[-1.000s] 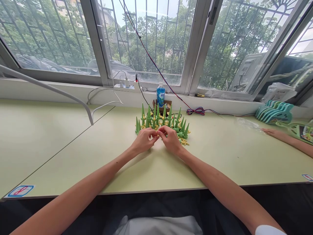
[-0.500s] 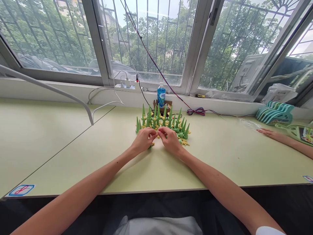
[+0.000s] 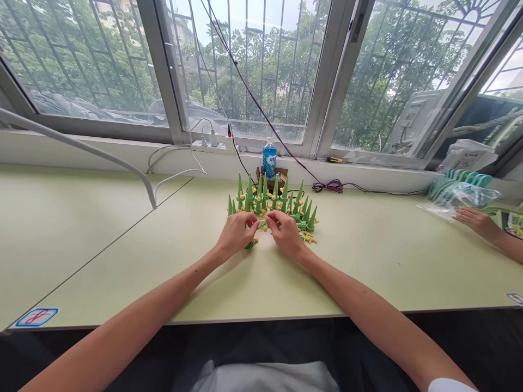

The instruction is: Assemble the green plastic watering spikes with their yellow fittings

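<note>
A cluster of green cone-shaped plastic spikes (image 3: 273, 202) with small yellow fittings stands on the pale green table (image 3: 368, 256). My left hand (image 3: 236, 234) and my right hand (image 3: 286, 233) rest just in front of the cluster, fingertips pinched together and almost meeting. A green piece (image 3: 249, 244) shows under my left hand, which seems closed on it. My right hand pinches something small that I cannot make out. Loose yellow fittings (image 3: 307, 237) lie to the right of my right hand.
A blue-labelled bottle (image 3: 268, 159) stands behind the cluster by the window sill, with red and black cables (image 3: 329, 186) beside it. At the far right another person's hand (image 3: 476, 221) holds a clear plastic bag (image 3: 457, 195) over teal items. A white cable (image 3: 122, 163) crosses the left table.
My hands stayed in front of the cluster, shifting slightly, and a green piece came into view under my left hand. The other person's hand at the right lifted a clear bag.
</note>
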`<state>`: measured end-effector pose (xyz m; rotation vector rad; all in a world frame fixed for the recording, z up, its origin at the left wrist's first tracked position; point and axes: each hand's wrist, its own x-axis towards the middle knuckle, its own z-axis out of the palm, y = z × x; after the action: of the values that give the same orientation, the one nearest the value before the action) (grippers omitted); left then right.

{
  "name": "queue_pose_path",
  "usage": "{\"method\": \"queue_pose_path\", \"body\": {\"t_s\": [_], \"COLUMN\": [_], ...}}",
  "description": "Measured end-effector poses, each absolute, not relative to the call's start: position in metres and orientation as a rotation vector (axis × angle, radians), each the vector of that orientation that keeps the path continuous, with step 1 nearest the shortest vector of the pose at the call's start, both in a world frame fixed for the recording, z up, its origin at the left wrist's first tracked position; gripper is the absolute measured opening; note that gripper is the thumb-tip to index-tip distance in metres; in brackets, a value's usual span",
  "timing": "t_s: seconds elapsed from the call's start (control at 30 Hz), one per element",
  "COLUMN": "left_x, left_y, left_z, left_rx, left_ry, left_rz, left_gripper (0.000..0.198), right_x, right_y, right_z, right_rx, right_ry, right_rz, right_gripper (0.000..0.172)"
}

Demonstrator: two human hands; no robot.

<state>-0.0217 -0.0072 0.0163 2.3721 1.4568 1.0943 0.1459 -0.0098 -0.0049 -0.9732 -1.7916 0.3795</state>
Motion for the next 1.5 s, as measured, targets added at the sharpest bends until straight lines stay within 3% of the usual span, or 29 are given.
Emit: {"method": "queue_pose_path", "body": {"t_s": [0.37, 1.17, 1.5], "left_x": [-0.025, -0.023, -0.023], "left_y": [-0.006, -0.013, -0.008], "left_z": [0.009, 0.018, 0.013], "left_rx": [2.382, 2.358, 2.358], "left_ry": [1.669, 1.781, 1.611], "left_rz": [0.771, 0.478, 0.761], "left_gripper": [0.019, 0.029, 0.025], "right_x": [0.146, 0.146, 0.146], "right_y": [-0.011, -0.012, -0.009], "right_z": [-0.004, -0.005, -0.008], "right_rx": [-0.978, -0.994, -0.967], "right_ry": [-1.794, -1.837, -1.873], "right_rz": [0.368, 0.367, 0.358], "right_gripper": [0.02, 0.021, 0.018]}}
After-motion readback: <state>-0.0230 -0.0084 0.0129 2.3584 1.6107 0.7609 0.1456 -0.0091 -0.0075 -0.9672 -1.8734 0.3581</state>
